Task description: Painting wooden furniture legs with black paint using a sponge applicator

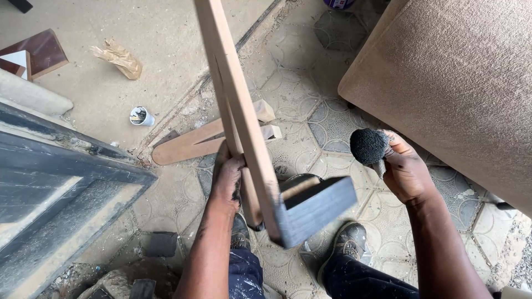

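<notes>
Near the middle of the scene, a wooden frame piece [244, 111] made of long pale slats rises from the person's knees toward the far edge, tilted slightly left. Its near end carries a block [316, 207] stained dark grey-black, joined at an angle and pointing right. The left hand [227, 180] is wrapped around the slats just above that joint, fingers curled shut on the wood, stained dark. The right hand [404, 169] sits to the right, apart from the frame, closed around the handle of a round black brush [368, 145] whose bristle head points left toward the wood without touching it.

Below the block, 2 worn shoes [346, 243] stand on the patterned tile floor [327, 119], with paint-flecked dark trousers [244, 274] at the near edge. A dark round container shows partly behind the block; I cannot tell what is in it. Just beyond the left hand, flat rounded wooden boards [183, 145] and 2 small wood offcuts [266, 111] lie on the tiles. Farther left, a small open tin [141, 116] and a crumpled brown paper [119, 58] rest on the concrete. A dark grey painted frame [61, 182] fills the left side, and a beige upholstered cushion [460, 83] fills the far right.
</notes>
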